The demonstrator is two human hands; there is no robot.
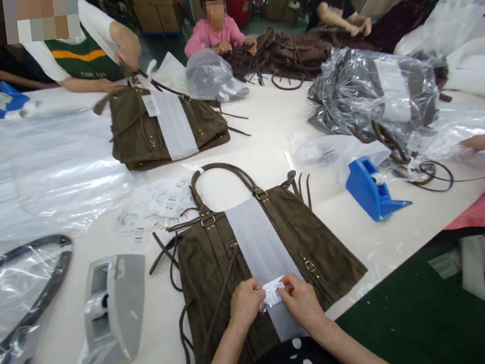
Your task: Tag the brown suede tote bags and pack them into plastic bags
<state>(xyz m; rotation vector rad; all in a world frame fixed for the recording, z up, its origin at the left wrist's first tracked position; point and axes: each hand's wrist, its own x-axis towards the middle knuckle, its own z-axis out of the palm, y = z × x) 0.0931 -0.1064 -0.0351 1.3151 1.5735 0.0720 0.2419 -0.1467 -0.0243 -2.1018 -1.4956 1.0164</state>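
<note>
A: Where's the bag in front of you?
B: Your olive-brown handbag (204,268) lies flat on the white table (304,105), its looped handle (219,166) pointing away from you. A pale wrapping band (255,233) runs down its middle.

A: Your hands?
B: Both low on the band. Your left hand (244,307) has thumb and fingers narrowed in a pinch at the left edge of a small white label (274,292). Your right hand (302,302) pinches its right side, fingertips close together. Something clear and shiny sits by the left fingertips; too small to tell what.

A: Left of the bag?
B: Grey tape dispenser (129,312) near you. Loose barcode labels (158,206) in a scatter beyond it.

A: Right side?
B: Blue tape dispenser (368,191), apart from your bag. Beyond it, a bundle in clear plastic (410,84).

A: Across from you?
B: A second handbag (136,133), also banded, with a person in a white and green top (83,54) at its handles. Farther back, a person in pink (219,30) by a dark brown heap (293,53).
</note>
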